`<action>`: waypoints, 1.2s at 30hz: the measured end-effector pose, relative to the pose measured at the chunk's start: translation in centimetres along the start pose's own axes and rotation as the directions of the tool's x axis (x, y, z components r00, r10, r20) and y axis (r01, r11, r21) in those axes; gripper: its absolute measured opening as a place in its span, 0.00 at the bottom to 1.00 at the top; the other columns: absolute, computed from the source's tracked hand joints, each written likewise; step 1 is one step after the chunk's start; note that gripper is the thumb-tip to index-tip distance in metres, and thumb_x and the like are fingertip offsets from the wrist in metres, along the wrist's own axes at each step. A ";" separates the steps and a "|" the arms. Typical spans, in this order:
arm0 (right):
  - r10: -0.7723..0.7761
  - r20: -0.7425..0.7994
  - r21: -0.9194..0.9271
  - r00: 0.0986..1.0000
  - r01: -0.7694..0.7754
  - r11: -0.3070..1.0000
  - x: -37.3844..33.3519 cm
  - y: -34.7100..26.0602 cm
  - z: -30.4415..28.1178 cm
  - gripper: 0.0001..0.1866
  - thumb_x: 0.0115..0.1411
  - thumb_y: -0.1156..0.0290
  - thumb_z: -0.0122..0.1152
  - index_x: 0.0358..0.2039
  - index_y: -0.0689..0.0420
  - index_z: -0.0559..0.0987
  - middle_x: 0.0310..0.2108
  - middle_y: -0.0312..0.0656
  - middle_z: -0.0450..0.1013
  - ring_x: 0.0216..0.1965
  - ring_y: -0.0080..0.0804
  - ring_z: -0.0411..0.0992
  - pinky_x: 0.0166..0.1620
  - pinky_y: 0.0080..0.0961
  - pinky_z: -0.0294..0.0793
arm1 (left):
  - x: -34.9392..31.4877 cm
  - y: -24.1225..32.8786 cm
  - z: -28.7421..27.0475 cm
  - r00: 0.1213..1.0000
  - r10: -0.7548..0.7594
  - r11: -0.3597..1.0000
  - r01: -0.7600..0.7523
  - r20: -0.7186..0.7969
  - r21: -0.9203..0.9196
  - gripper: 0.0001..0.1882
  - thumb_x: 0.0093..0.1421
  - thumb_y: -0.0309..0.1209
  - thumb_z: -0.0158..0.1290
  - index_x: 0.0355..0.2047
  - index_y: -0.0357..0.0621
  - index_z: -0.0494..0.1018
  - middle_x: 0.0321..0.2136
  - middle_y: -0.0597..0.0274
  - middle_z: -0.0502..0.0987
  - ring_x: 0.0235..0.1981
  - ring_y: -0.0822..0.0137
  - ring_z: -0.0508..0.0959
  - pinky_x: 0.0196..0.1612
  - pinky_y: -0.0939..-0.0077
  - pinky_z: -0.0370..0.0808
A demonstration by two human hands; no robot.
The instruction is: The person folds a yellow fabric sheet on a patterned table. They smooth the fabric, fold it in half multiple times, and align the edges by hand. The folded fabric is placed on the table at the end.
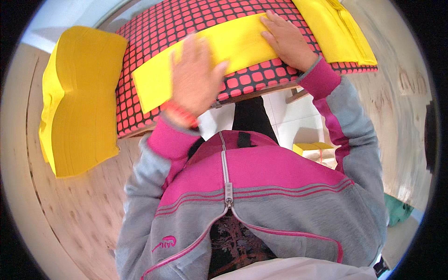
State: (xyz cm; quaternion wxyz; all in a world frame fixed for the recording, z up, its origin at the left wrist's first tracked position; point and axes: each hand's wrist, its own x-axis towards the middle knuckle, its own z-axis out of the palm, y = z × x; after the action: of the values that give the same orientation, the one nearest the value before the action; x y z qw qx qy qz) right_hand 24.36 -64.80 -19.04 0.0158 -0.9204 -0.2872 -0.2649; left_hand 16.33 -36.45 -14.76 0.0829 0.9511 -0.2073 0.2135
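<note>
A flat yellow cloth strip (240,42) lies slantwise across a padded surface (156,25) covered in red-and-black checked fabric. My left hand (193,77), blurred by motion, is over the strip's left half with its fingers stretched out. I cannot make out whether its palm touches the cloth. At the strip's right end my right hand (289,42) lies flat, fingers spread, its fingertips on the yellow cloth. Neither hand grips anything. A red band circles my left wrist.
To the left stands a thick stack of yellow cloth pieces (84,102), partly on a wooden surface (79,205). More folded yellow cloth (336,32) lies at the right end of the padded surface. Below, near the tiled floor, sits a yellow-topped bundle (312,149).
</note>
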 end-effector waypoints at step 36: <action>-0.224 0.049 -0.002 0.973 0.224 0.974 2.6 -4.8 -0.7 0.23 0.71 0.62 0.51 0.61 0.61 0.73 0.67 0.54 0.65 0.68 0.48 0.62 0.68 0.43 0.60 | -6.5 -9.9 -0.9 0.922 -0.357 0.925 0.327 0.150 0.192 0.42 0.70 0.57 0.43 0.71 0.35 0.55 0.73 0.41 0.52 0.75 0.46 0.50 0.72 0.35 0.43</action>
State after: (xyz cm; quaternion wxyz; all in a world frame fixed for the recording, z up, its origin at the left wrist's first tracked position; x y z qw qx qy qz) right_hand 23.23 -59.54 -17.74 -0.0248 -0.8883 -0.3885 -0.2436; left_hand 14.91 -25.02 -17.46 0.0216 0.9917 -0.0262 0.1240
